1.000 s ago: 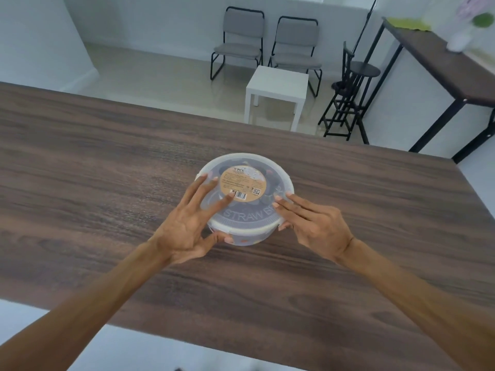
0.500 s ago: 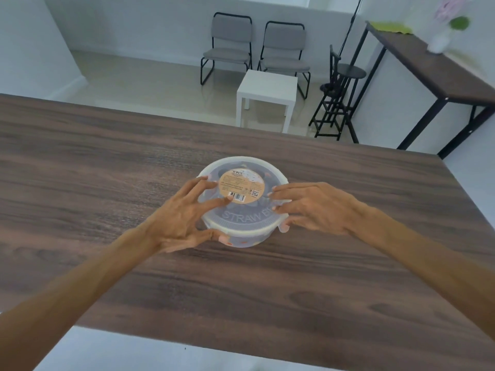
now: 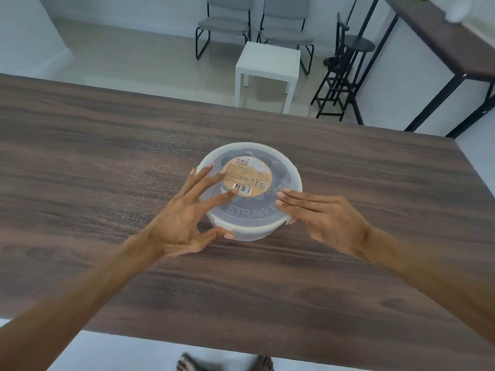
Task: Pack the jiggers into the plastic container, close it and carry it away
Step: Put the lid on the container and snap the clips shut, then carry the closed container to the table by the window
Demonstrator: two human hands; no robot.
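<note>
Plastic container (image 3: 249, 191) mid-frame on wooden counter (image 3: 107, 156), lid (image 3: 241, 210) on. Left hand (image 3: 182, 223): fingers (image 3: 211, 178) spread across lid, thumb under near rim. Right hand (image 3: 326, 218): fingers together, flat on right edge. Best pressed evenly around rim until seated, then gripped low on both sides for lifting.

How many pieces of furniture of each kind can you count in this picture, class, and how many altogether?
Wooden tables: 2 (big table, side table)
Grey chairs: 2 ()
White low table: 1
Black stool: 1
Total: 6
</note>
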